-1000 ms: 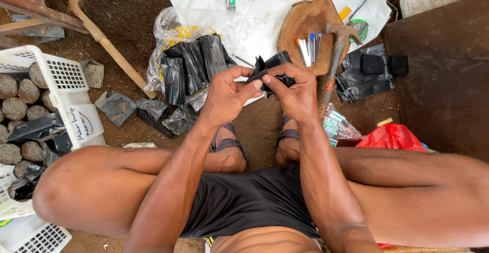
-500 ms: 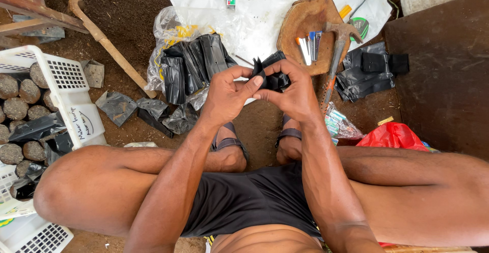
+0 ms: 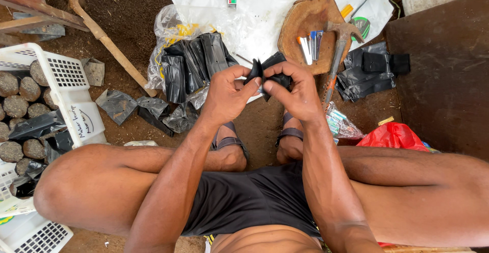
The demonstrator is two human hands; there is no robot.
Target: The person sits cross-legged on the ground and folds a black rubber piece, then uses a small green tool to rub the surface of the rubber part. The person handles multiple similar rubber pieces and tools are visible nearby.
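I sit low over bare earth with my knees spread. My left hand and my right hand meet in front of me, both pinching a small crumpled black plastic bag between thumb and fingers. Part of the bag is hidden by my fingers. Just beyond the hands lies a clear sack holding bundles of black plastic bags. A round wooden block with a few small blades on it and a hammer lies to the upper right.
A white plastic crate with round brown soil lumps stands at the left. Loose black bags lie at right beside a dark board. A wooden handle lies on the soil, a red plastic bag by my right knee.
The black bag has been bunched tighter between my fingers, and both hands have drawn closer together around it.
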